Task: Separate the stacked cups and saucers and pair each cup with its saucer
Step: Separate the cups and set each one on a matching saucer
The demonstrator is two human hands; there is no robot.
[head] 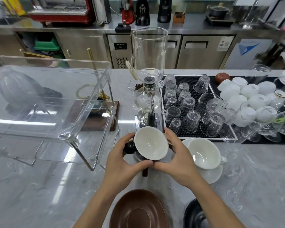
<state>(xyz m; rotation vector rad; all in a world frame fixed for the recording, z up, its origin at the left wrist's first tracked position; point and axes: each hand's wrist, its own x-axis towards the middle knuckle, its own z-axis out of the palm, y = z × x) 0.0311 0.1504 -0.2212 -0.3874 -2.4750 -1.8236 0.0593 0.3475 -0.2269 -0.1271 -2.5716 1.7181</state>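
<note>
Held above the marble counter [237,186] in both hands: a cup [150,143] with a white inside and a dark outside, tilted so that its mouth faces up and toward the camera, its axis leaning back toward the siphon coffee maker [148,83] just behind. Dark handle [129,148] sticking out to the left, under the left fingers. Left hand [122,159] curled round the cup's left side, thumb laid along the lower rim; right hand [176,157] curled round the right side, thumb tip meeting the left thumb below the rim. Something dark and narrow pokes out beneath the thumbs; cannot tell what. Just right of the held cup, nearly touching the right hand: a white cup [203,153] sitting upright on a white saucer [211,174], mouth up, small handle pointing right. Near the bottom edge, between the forearms: a brown saucer [138,209], lying flat, well facing up. To its right, partly cut off by the right forearm: a black saucer [195,214]. Further back on the right, a black mat [196,111] crowded with upturned glasses, with white bowls beside it.
</note>
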